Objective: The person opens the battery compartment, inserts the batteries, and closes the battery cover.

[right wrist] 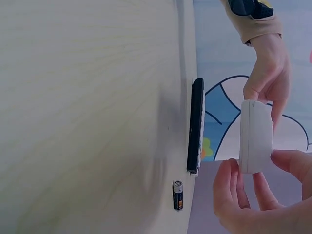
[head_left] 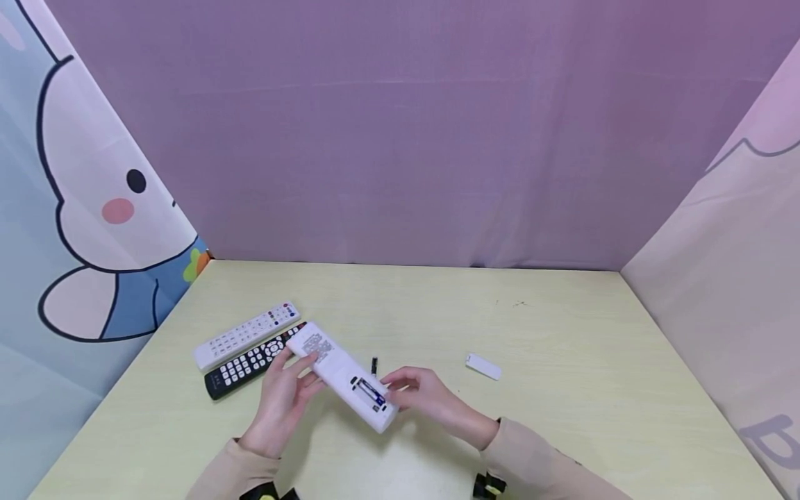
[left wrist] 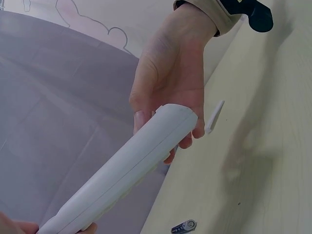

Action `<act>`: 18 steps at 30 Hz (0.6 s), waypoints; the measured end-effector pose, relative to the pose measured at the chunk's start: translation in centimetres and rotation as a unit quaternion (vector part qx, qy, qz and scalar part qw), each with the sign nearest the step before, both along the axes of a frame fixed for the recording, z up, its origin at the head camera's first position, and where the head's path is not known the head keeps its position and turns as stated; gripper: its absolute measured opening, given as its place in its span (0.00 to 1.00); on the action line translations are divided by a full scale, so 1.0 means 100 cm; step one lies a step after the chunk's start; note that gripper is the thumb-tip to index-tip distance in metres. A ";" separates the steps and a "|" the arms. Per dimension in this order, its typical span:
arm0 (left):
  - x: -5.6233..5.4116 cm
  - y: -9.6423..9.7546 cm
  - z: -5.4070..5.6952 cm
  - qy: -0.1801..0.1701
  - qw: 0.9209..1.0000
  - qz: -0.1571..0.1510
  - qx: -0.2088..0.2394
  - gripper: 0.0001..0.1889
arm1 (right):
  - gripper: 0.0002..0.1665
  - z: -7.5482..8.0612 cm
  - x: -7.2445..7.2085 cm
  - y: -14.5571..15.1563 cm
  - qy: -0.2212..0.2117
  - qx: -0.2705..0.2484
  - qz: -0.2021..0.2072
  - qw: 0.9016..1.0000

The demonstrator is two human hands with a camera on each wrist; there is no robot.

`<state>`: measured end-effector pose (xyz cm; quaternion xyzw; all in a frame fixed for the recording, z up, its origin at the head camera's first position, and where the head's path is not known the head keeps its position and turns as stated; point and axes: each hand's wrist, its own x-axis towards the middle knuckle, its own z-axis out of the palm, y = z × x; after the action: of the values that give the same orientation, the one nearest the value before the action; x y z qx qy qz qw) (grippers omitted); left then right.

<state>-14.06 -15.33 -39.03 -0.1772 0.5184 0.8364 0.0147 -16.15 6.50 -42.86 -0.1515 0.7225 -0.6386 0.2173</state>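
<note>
A white remote control (head_left: 340, 371) is held above the table, back side up, its battery compartment uncovered with a battery (head_left: 373, 393) inside. My left hand (head_left: 281, 403) grips the far end between thumb and fingers. At the compartment end, my right hand (head_left: 425, 397) holds the edges, thumb on one side and fingers on the other, as the right wrist view shows. Beyond the remote, a loose battery (right wrist: 178, 196) lies on the table. The small white battery cover (head_left: 483, 366) rests to the right, apart from both hands.
At the left lie a black remote control (head_left: 240, 371) and another white remote control (head_left: 246, 335), side by side with buttons up. A purple cloth wall (head_left: 406, 139) closes off the back of the pale table (head_left: 562, 333), with printed cloths on both sides.
</note>
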 end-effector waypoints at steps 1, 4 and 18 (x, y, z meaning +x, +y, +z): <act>0.000 -0.001 0.000 0.000 1.000 0.000 0.001 0.30 | 0.18 0.000 0.000 0.000 0.000 0.000 0.002 1.000; 0.001 -0.004 0.000 0.002 1.000 -0.001 -0.001 0.31 | 0.18 -0.001 -0.002 0.001 0.003 0.005 0.005 1.000; 0.003 -0.014 -0.003 -0.008 1.000 0.001 0.003 0.32 | 0.17 -0.010 -0.014 -0.004 0.041 0.036 0.010 0.998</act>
<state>-13.80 -16.75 -39.31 -0.1849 0.5151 0.8367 0.0186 -17.51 6.06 -43.87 -0.1772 0.7516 -0.6033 0.1993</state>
